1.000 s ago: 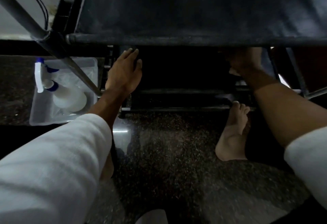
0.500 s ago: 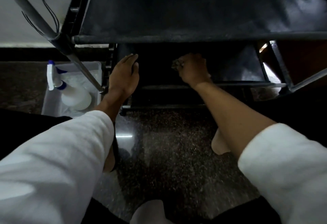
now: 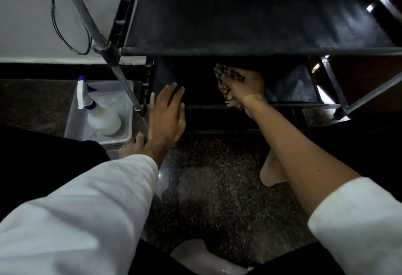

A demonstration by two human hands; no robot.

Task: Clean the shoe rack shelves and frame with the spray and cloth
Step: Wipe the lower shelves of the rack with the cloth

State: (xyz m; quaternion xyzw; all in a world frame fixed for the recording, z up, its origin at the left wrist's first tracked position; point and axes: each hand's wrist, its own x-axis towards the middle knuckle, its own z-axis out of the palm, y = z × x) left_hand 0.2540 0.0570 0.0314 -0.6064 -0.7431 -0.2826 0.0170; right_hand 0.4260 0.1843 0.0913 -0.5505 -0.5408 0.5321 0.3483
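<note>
1. Right hand [image 3: 245,83]: the fingers are curled tight round a bunched patterned cloth [image 3: 223,79]. It is held under the upper shelf [image 3: 239,20], down at the lower shelf [image 3: 291,87], about mid-width.
2. Left hand [image 3: 167,113]: the fingers [image 3: 171,94] are straight and slightly spread, and they hold nothing. The hand lies at the near left corner of the shoe rack [image 3: 326,50], just beside the left upright [image 3: 144,87]. I cannot confirm firm contact.
3. The spray bottle [image 3: 100,116] sits in a translucent tub [image 3: 128,126] on the floor, left of the rack and out of both hands.
4. Judgement: the step in hand is wiping the lower shelf. The upper shelf's front edge looks dusty.
5. Judgement: the next move calls for a flat sweep of the cloth toward the right, staying low under the upper rail. The left hand should brace the frame against sliding.
</note>
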